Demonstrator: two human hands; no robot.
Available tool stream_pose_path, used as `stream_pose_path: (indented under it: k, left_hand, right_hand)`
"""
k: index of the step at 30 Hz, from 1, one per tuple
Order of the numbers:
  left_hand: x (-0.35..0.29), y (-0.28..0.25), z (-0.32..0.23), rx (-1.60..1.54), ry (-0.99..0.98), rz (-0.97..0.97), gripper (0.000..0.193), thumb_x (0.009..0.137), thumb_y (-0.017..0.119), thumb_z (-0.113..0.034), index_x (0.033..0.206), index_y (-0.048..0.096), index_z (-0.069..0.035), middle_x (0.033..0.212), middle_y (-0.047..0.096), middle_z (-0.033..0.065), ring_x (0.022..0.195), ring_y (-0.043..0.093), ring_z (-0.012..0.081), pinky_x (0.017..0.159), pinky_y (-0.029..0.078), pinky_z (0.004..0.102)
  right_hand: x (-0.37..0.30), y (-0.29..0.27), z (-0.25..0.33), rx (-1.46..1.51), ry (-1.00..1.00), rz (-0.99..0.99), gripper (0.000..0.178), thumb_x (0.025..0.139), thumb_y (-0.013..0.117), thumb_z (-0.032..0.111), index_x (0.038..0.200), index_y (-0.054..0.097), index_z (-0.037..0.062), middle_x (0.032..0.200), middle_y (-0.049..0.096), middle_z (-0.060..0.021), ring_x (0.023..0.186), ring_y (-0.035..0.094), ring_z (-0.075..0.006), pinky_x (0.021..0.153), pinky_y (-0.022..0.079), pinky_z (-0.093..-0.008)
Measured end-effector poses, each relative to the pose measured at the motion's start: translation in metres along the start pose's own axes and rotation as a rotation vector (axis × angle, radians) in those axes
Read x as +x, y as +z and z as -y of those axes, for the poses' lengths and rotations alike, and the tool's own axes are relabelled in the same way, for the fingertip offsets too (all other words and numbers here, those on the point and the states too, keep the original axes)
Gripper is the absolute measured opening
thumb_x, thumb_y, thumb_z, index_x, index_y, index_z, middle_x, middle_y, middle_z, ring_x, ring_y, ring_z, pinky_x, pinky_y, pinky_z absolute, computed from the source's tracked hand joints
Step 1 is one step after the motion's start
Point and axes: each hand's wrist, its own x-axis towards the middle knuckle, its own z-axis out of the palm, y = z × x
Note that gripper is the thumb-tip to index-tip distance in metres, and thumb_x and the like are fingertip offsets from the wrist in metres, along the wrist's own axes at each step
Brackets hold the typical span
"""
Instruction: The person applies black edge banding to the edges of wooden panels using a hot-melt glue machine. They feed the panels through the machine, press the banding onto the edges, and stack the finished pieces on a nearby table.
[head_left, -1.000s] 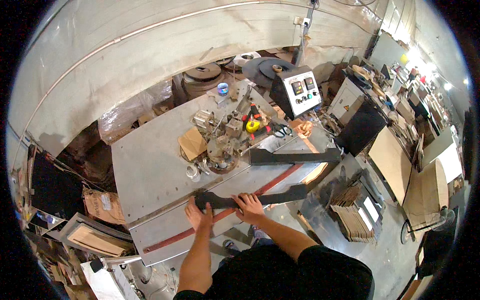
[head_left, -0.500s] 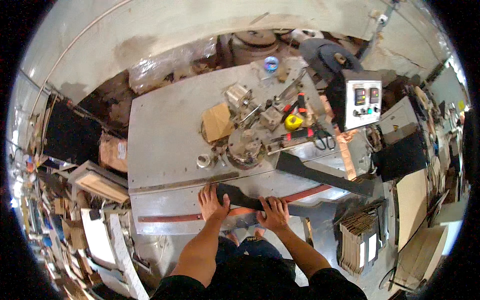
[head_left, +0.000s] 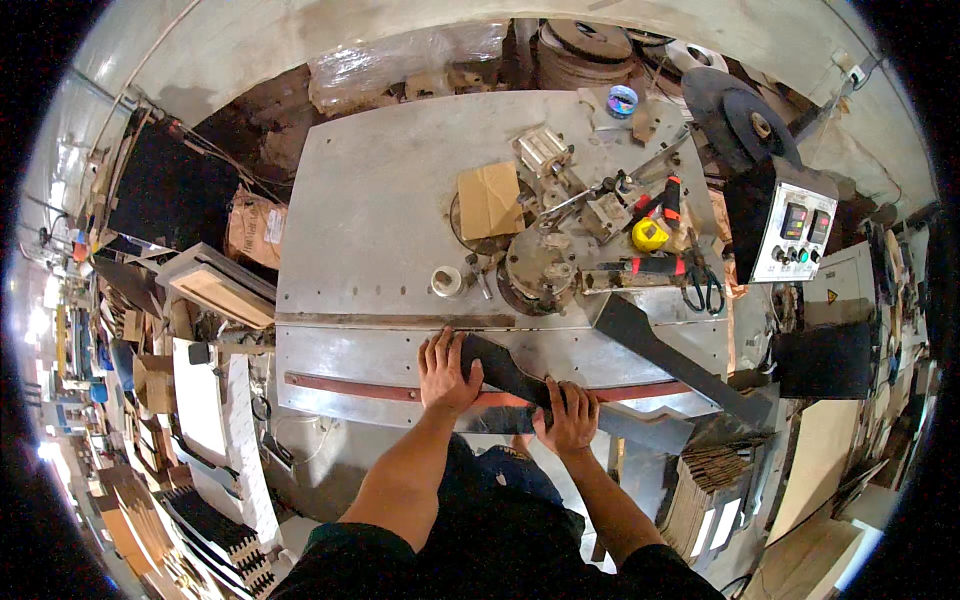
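A long dark board with a curved, stepped edge lies at a slant over the near part of the grey metal table. At its left end is my left hand, with the thumb against the near side and the fingers around the end. My right hand holds it further right, fingers bent over the top. A grey shaped end shows past my right hand; I cannot tell whether it is the same board. Under the board runs a reddish strip. A similar dark board lies to the right.
Further back lie a yellow tape measure, scissors, red-and-black handled tools, a cardboard piece and a round metal fixture. A control box stands right. Stacked brown pieces sit at lower right; frames lean left.
The view has swung left and down, so the table sits further right and higher. Both hands stay on the dark board, which appears shifted slightly away from me.
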Motion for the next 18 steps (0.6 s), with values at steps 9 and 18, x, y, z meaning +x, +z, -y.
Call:
stream_pose_path:
  k: [9,18]
  left_hand:
    - [-0.001,0.000,0.000,0.000,-0.001,0.003,0.066,0.101,0.062,-0.044,0.156,0.052,-0.009,0.166,0.045,0.0160,0.159,0.035,0.0361,0.135,0.020,0.0566]
    - [-0.003,0.002,0.006,-0.029,-0.012,-0.021,0.070,0.101,0.064,-0.047,0.156,0.050,-0.006,0.161,0.050,0.0142,0.156,0.039,0.0349,0.133,0.022,0.0569]
  right_hand:
    - [0.004,-0.007,0.003,0.051,0.041,0.037,0.060,0.094,0.074,0.044,0.147,0.069,0.0154,0.128,0.067,-0.0125,0.119,0.065,-0.0342,0.108,0.047,-0.0554]
    - [0.013,0.000,0.012,0.076,0.136,0.130,0.060,0.101,0.071,0.048,0.155,0.063,0.0238,0.138,0.062,-0.0151,0.124,0.060,-0.0385,0.112,0.046,-0.0586]
